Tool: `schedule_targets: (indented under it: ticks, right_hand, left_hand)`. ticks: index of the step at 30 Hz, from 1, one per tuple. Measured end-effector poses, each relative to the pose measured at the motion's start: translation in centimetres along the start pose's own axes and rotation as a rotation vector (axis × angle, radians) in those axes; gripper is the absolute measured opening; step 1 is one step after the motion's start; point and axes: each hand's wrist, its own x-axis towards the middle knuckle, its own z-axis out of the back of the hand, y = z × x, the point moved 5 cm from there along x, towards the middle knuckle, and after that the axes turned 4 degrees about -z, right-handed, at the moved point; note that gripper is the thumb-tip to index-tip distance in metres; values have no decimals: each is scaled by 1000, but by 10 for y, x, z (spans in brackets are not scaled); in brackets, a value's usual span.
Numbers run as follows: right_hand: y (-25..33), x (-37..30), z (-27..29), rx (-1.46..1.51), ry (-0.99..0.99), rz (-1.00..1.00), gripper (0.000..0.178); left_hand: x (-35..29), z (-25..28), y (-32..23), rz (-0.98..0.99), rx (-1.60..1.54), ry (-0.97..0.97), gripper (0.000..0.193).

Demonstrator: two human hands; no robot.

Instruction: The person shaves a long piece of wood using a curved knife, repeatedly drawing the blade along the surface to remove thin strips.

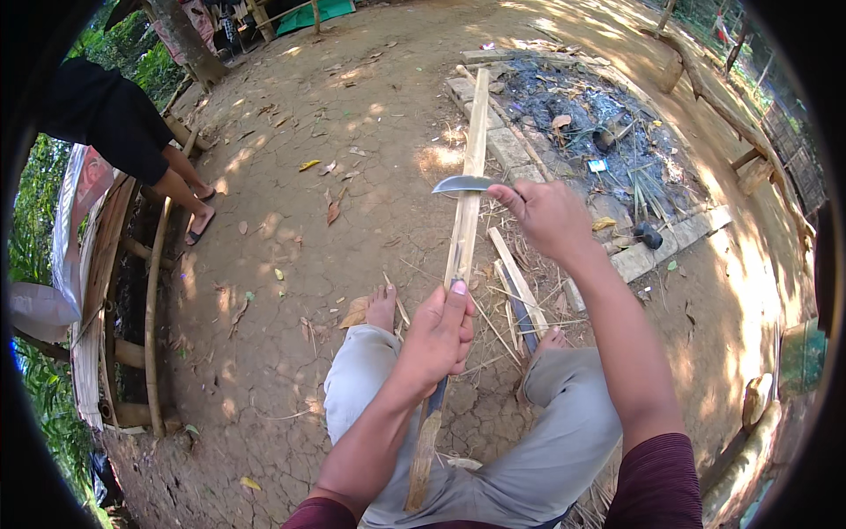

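Cracked dirt ground (291,344) leaves room leftward; a brick-edged ash pit (506,148) borders the right. Left hand (436,333) grips a wooden strip (462,242); right hand (553,218), a knife (462,184).

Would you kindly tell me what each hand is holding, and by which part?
The left hand holds a long, pale wooden strip partway along its length; the right hand holds a curved, silver-bladed metal knife by its handle end.

Long pale bamboo-like strip (465,226), dark patch nr lower end, runs lengthwise, top leaning slightly R. Knife (463,183) w/ curved grey blade crosses upper part, tip pointing L.
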Motion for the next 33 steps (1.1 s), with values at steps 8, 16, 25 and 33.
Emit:
schedule_targets:
  ticks: [8, 16, 25, 33]
  right_hand:
    - [-111, 33, 23, 69, -229, -417, 83]
    - [-88, 14, -26, 602, 89, -363, 64]
    - [23, -14, -6, 535, 248, -10, 62]
    - [65, -37, -10, 258, 306, 232, 60]
  left_hand:
    - [-12, -22, 34, 2, 224, 190, 35]
    - [9, -4, 3, 87, -75, 55, 36]
    - [16, 17, -18, -182, -210, -9, 50]
    - [13, 21, -21, -278, -380, 18, 30]
